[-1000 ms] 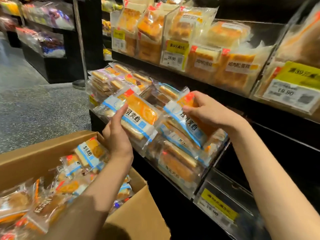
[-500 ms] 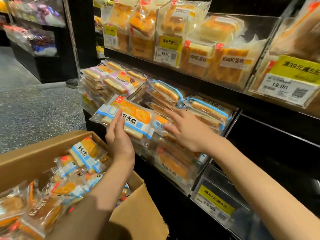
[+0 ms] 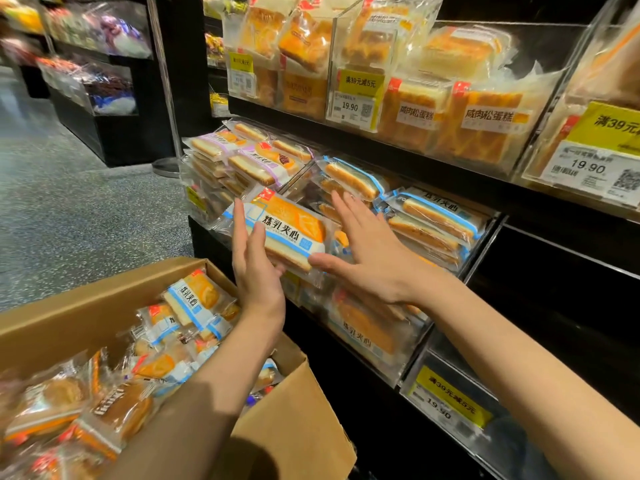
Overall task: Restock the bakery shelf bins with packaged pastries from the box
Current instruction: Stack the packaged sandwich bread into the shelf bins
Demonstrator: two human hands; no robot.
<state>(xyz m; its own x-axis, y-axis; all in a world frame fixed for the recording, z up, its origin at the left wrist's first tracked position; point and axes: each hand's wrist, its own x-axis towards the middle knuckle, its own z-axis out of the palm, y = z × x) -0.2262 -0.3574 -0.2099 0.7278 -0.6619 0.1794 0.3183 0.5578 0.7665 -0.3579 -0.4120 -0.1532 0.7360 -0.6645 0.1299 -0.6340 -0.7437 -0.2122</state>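
A packaged pastry (image 3: 291, 230) with an orange and blue label sits between my two hands in front of the clear shelf bin (image 3: 408, 355). My left hand (image 3: 254, 268) presses its left end, thumb under its lower edge. My right hand (image 3: 367, 258) lies flat against its right end, fingers spread, thumb at the pack's bottom corner. The bin holds several packs of the same pastry (image 3: 433, 216). The cardboard box (image 3: 86, 306) at lower left holds several more packaged pastries (image 3: 194, 299).
A bin of purple-labelled pastries (image 3: 242, 161) stands to the left of the blue ones. The upper shelf carries bins of cake packs (image 3: 485, 116) with yellow price tags. Another clear bin with a price tag (image 3: 446, 400) sits lower right. Speckled floor (image 3: 69, 209) stretches left.
My right hand let go of the pack it set in the bin and came back to the right end of the pack at my left hand. The left hand stayed on that pack.
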